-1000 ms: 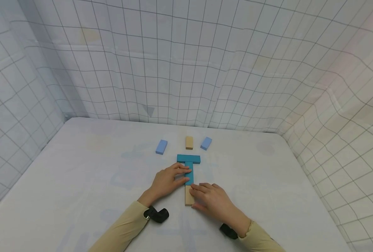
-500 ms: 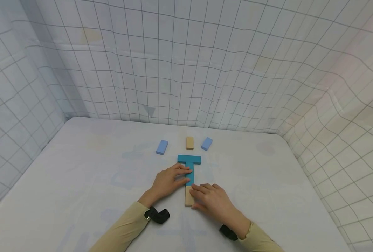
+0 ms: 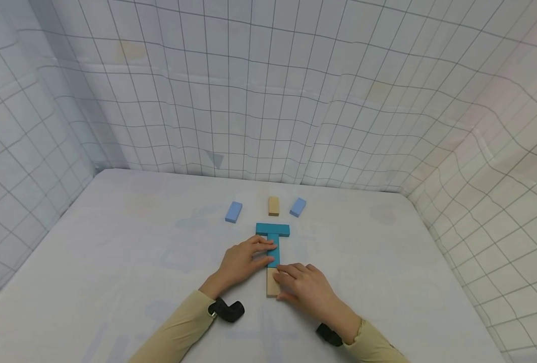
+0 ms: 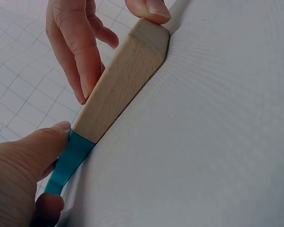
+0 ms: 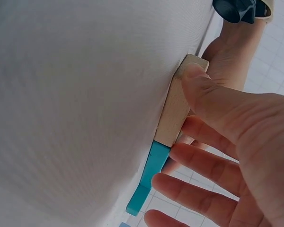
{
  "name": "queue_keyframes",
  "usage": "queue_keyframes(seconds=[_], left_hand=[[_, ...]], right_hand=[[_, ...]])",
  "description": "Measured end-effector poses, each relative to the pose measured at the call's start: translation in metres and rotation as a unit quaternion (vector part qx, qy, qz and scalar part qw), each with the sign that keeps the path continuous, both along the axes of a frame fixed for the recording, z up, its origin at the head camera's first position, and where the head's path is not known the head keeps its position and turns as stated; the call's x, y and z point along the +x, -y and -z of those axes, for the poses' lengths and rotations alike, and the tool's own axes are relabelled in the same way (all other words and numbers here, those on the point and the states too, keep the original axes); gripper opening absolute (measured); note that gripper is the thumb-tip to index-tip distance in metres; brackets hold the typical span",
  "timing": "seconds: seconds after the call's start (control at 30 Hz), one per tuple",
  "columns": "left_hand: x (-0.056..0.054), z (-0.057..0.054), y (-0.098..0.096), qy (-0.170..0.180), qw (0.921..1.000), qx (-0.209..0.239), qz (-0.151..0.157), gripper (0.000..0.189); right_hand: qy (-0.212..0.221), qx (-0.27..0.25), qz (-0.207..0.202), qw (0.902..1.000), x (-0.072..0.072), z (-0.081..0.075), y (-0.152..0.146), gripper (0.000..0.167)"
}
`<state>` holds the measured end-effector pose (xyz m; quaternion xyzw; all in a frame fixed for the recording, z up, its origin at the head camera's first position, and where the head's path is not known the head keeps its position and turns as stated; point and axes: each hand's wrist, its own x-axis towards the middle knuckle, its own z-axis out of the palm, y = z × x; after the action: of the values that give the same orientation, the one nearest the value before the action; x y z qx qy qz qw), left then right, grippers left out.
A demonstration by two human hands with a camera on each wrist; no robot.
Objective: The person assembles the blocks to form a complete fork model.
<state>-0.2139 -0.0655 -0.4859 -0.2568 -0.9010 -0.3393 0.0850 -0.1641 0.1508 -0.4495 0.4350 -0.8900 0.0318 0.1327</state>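
A teal block (image 3: 275, 256) and a pale wooden block (image 3: 271, 289) lie end to end on the white table, running toward me. A second teal block (image 3: 273, 230) lies crosswise at their far end, making a T shape. My left hand (image 3: 241, 259) rests relaxed fingers and thumb on the lengthwise teal block from its left side. From the right, my right hand (image 3: 306, 287) touches the wooden block, its fingers lightly bent. In the right wrist view the right thumb (image 5: 196, 78) sits near the wooden block's near end, and the fingers extend along the blocks.
Beyond the T lie a light blue block (image 3: 233, 212) at left, a small wooden block (image 3: 274, 206) in the middle and another light blue block (image 3: 297, 207) at right. Grid-patterned white curtains (image 3: 268, 101) enclose the table (image 3: 114, 262) at the back and sides.
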Motion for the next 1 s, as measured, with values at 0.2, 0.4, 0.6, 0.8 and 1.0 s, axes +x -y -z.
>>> queue_keyframes(seconds=[0.2,0.4,0.6,0.8,1.0], left_hand=[[0.0001,-0.0006,-0.0001,-0.003,1.0000,-0.001,-0.001,0.036],[-0.0004,0.0000,0.0009,-0.011,0.9999,0.003,0.001,0.036],[0.0007,-0.0005,0.0012,-0.008,0.9999,0.010,0.005,0.037],[0.0013,-0.0014,0.0006,-0.008,0.9999,0.013,0.006,0.035],[0.0010,0.0001,-0.0004,-0.023,0.9997,0.001,0.009,0.030]], right_hand=[[-0.014,-0.003,-0.002,0.9999,-0.0005,-0.0001,-0.0002,0.046],[-0.019,-0.017,0.010,0.9996,-0.0009,0.0010,0.0007,0.040],[-0.011,-0.029,0.027,0.9991,-0.0005,0.0017,0.0005,0.040],[-0.020,-0.033,0.031,0.9988,-0.0005,0.0021,0.0000,0.043],[-0.026,-0.030,0.033,0.9987,-0.0003,0.0031,-0.0011,0.042]])
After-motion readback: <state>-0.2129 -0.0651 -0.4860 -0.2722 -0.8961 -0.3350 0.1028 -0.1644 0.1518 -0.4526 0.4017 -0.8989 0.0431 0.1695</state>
